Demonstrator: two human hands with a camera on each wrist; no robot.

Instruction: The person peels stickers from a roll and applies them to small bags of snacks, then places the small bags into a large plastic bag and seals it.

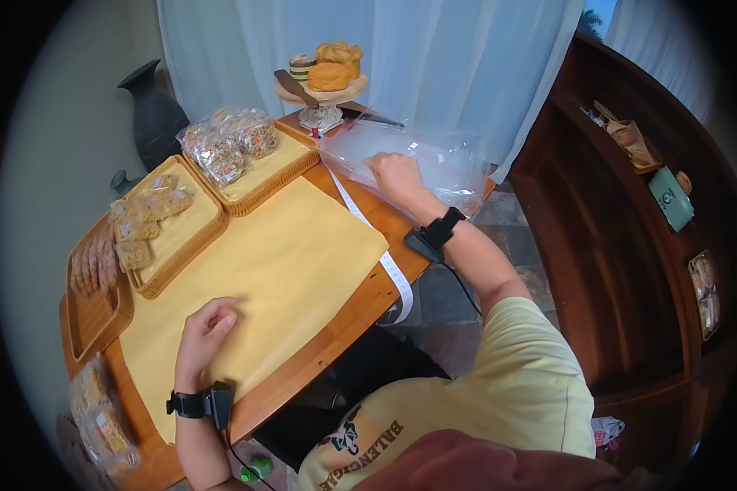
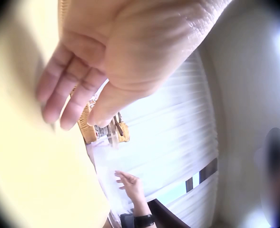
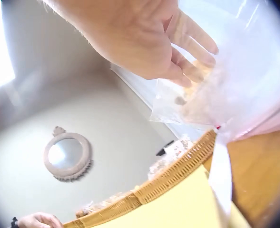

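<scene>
My right hand (image 1: 400,178) is over the clear plastic bags (image 1: 458,159) at the table's far right corner. In the right wrist view its loosely bent fingers (image 3: 192,45) overlap the see-through plastic (image 3: 254,76), not curled round it. Over the near left part of the yellow sheet (image 1: 262,254), my left hand (image 1: 206,331) holds nothing. Its relaxed fingers (image 2: 75,90) lie close to that sheet in the left wrist view. A white measuring tape (image 1: 397,278) runs along the sheet's right edge and hangs off the table.
Wicker trays (image 1: 210,239) with bagged snacks (image 1: 221,155) line the far left side. A brown tray (image 1: 98,319) and wrapped bread (image 1: 102,417) sit at the left end. A cake stand (image 1: 323,114) stands at the back. Dark shelves (image 1: 581,204) rise at right.
</scene>
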